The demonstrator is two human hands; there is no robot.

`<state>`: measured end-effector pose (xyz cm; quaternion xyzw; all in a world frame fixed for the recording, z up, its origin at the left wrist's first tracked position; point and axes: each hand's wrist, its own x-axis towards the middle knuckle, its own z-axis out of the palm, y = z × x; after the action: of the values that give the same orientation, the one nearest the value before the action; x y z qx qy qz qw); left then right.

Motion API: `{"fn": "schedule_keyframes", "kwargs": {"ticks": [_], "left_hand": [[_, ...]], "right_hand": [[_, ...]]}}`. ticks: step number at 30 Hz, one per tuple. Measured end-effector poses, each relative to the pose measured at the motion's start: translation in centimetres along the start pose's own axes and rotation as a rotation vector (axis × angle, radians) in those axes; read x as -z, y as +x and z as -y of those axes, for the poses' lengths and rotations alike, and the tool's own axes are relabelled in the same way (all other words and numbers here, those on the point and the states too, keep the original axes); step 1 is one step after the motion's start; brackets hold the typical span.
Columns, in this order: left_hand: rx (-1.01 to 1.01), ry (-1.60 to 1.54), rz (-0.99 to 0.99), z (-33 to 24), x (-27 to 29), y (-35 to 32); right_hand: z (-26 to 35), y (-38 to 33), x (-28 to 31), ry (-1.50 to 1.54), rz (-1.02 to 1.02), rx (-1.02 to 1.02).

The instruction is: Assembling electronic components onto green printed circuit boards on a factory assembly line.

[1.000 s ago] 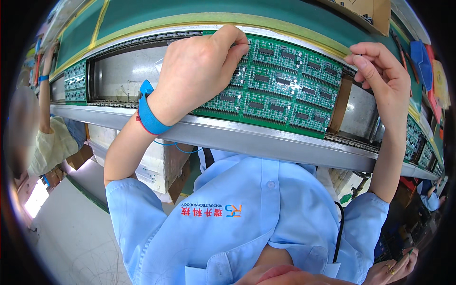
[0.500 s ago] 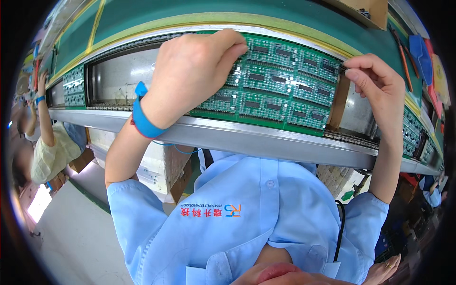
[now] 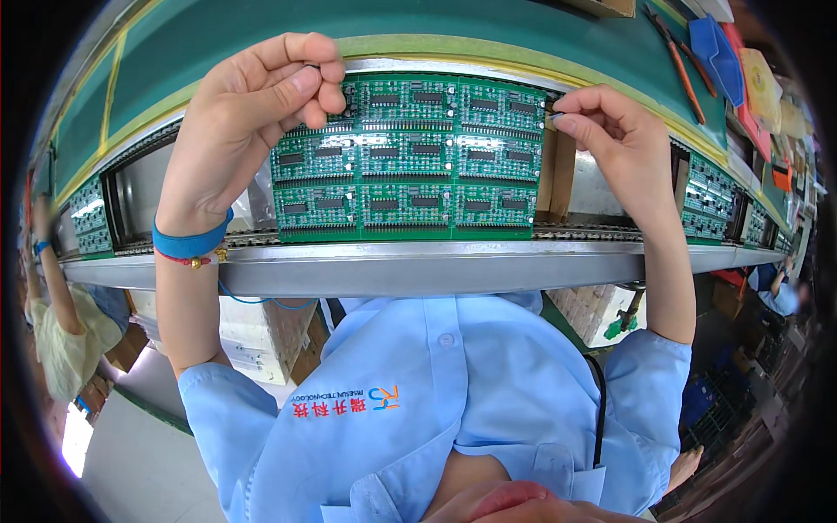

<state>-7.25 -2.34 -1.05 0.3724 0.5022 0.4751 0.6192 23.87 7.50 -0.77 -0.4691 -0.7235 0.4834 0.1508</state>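
Observation:
A green panel of joined circuit boards [image 3: 405, 179], with rows of black chips and pin strips, lies on the conveyor rails in front of me. My left hand [image 3: 248, 105] hovers over its far left corner. Thumb and forefinger pinch a small dark component [image 3: 311, 66], while the other fingers curl loosely. My right hand [image 3: 615, 131] is beside the panel's right edge, thumb and forefinger closed on a tiny dark part [image 3: 555, 115] too small to name. A blue wrist strap [image 3: 187, 238] circles my left wrist.
A metal rail [image 3: 392, 270] runs along the near side. More circuit boards [image 3: 708, 200] sit farther right on the conveyor. Orange-handled pliers [image 3: 684, 78] and a blue bin [image 3: 717, 61] lie at the far right. Another person's arm [image 3: 57, 279] shows at the far left.
The view has shifted, so the panel appears farther left and level. My left hand has lifted from over the panel's middle to its far left corner; my right hand stays by the right edge.

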Motion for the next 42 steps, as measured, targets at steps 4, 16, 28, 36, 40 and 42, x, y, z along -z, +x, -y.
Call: {"fn": "schedule_keyframes", "kwargs": {"ticks": [4,16,28,36,40,42], "left_hand": [[0.058,-0.030,0.014,-0.3,-0.2,-0.1],[0.117,0.050,-0.016,-0.2,-0.9,-0.2],[0.066,-0.217,0.139,0.4,0.0,-0.2],[0.068,-0.136,0.144,0.6,0.4,-0.4],[0.048,-0.061,0.130,0.4,0.7,-0.1],[0.029,-0.044,0.131,0.2,0.6,-0.5]], "right_hand": [[-0.3,-0.1,-0.3,-0.230,-0.048,0.232],[-0.2,0.5,-0.2,-0.513,-0.067,0.604],[2.7,1.9,1.1,-0.660,-0.112,0.692],[12.8,10.8,-1.1,-0.611,0.108,0.178],[9.1,16.8,-2.5,-0.540,0.132,0.623],[10.5,17.4,-3.1,-0.155,0.488,0.522]]}}
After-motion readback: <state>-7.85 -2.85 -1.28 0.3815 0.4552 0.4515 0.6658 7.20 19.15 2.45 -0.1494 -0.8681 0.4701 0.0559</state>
